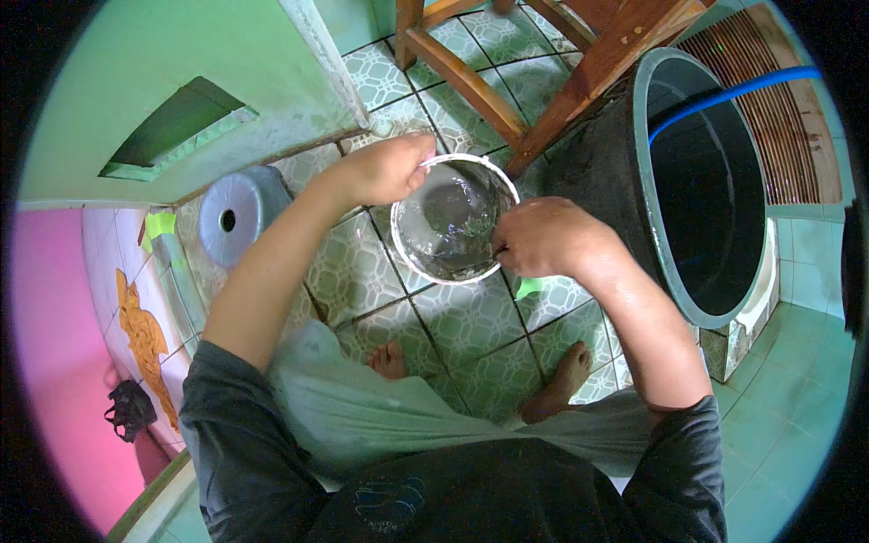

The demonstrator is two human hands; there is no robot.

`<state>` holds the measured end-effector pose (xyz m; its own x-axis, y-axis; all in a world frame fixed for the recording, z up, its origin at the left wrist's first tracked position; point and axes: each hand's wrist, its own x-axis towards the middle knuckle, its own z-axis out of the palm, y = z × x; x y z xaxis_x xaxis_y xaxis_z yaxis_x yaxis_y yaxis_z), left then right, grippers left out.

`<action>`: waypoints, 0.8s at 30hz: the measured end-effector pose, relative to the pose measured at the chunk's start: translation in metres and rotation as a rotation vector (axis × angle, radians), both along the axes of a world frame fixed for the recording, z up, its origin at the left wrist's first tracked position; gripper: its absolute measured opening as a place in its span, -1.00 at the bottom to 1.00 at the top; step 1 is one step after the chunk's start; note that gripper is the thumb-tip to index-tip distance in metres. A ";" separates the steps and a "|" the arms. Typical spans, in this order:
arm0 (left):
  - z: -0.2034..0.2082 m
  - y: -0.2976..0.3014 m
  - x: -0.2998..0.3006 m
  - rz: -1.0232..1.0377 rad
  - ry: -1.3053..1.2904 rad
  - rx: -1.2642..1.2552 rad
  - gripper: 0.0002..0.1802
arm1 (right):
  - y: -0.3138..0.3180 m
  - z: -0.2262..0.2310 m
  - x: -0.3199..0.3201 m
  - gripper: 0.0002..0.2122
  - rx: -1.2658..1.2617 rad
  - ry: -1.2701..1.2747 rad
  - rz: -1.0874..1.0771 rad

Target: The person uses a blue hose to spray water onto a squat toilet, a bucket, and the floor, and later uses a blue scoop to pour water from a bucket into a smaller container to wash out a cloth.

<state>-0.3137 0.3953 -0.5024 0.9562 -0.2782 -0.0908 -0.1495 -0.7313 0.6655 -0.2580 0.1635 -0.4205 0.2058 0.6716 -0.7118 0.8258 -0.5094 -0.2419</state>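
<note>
Between my hands is a small white-rimmed bucket (454, 280), held above the tiled floor, with rippling, shiny water (453, 215) inside it. My left hand (391, 168) is closed at the bucket's upper left rim, thumb toward the edge. On the opposite side, my right hand (547, 237) has its fingers curled over the right rim, the tips partly hidden inside. The bucket's outer wall and base cannot be seen from above.
A large dark tub (706, 312) stands at the right with a blue hose (751, 88) hanging into it. A wooden chair (471, 86) is ahead. At the left sits a bluish plastic stool (264, 185) with a hole, beside a green wall (299, 100). My bare feet rest on patterned tiles (471, 321).
</note>
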 end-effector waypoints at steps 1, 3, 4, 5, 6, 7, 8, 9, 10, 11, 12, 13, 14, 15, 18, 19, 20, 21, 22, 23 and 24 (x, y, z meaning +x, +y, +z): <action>0.000 -0.001 0.001 -0.020 -0.005 0.025 -0.83 | 0.004 -0.013 -0.005 -0.74 -0.002 -0.028 -0.015; 0.003 -0.004 0.003 -0.046 -0.014 0.048 -0.83 | 0.010 -0.046 -0.019 -0.77 0.040 -0.112 -0.047; 0.007 -0.006 0.003 -0.049 -0.032 0.071 -0.83 | 0.011 -0.052 -0.022 -0.77 0.040 -0.110 -0.051; 0.011 -0.007 0.004 -0.052 -0.052 0.093 -0.84 | 0.012 -0.057 -0.024 -0.78 0.056 -0.169 -0.039; 0.011 -0.008 0.007 -0.055 -0.049 0.090 -0.84 | 0.012 -0.061 -0.025 -0.77 0.069 -0.225 -0.027; 0.011 -0.004 0.005 -0.064 -0.074 0.085 -0.83 | 0.012 -0.051 -0.022 -0.77 0.037 -0.212 -0.004; 0.012 -0.001 0.002 -0.073 -0.100 0.079 -0.83 | 0.010 -0.038 -0.019 -0.77 0.044 -0.200 0.005; 0.013 -0.001 0.000 -0.069 -0.094 0.081 -0.83 | 0.004 -0.023 -0.015 -0.79 0.040 -0.191 -0.014; 0.015 0.000 -0.001 -0.054 -0.077 0.090 -0.82 | 0.001 -0.014 -0.013 -0.80 0.039 -0.183 -0.032; 0.017 0.002 -0.003 -0.039 -0.060 0.100 -0.82 | -0.001 -0.010 -0.012 -0.80 0.044 -0.179 -0.027; 0.018 0.002 -0.002 -0.039 -0.060 0.099 -0.82 | -0.004 -0.006 -0.012 -0.80 0.062 -0.169 -0.009; 0.018 0.003 -0.002 -0.036 -0.054 0.104 -0.82 | -0.006 -0.005 -0.014 -0.80 0.081 -0.158 0.010; 0.019 0.003 -0.003 -0.032 -0.047 0.109 -0.81 | -0.005 -0.007 -0.020 -0.80 0.081 -0.157 0.012; 0.021 0.001 -0.001 -0.034 -0.047 0.108 -0.81 | -0.004 -0.013 -0.028 -0.80 0.147 -0.136 -0.016; 0.023 -0.009 0.002 -0.050 -0.073 0.105 -0.81 | -0.003 -0.045 -0.042 -0.80 0.300 -0.038 -0.145; 0.024 -0.011 0.002 -0.044 -0.072 0.125 -0.81 | -0.003 -0.053 -0.043 -0.80 0.313 -0.060 -0.163; 0.026 -0.014 0.003 -0.040 -0.072 0.144 -0.81 | -0.005 -0.058 -0.043 -0.80 0.324 -0.083 -0.182; 0.025 -0.013 0.000 -0.031 -0.066 0.142 -0.81 | -0.005 -0.044 -0.036 -0.81 0.217 -0.115 -0.120; 0.024 -0.014 -0.003 -0.034 -0.071 0.136 -0.80 | -0.008 -0.031 -0.031 -0.81 0.218 -0.107 -0.113; 0.025 -0.016 -0.005 -0.041 -0.080 0.127 -0.80 | -0.013 -0.017 -0.025 -0.82 0.164 -0.149 -0.083; 0.023 -0.019 -0.005 -0.038 -0.081 0.123 -0.80 | -0.018 -0.007 -0.020 -0.82 0.108 -0.192 -0.053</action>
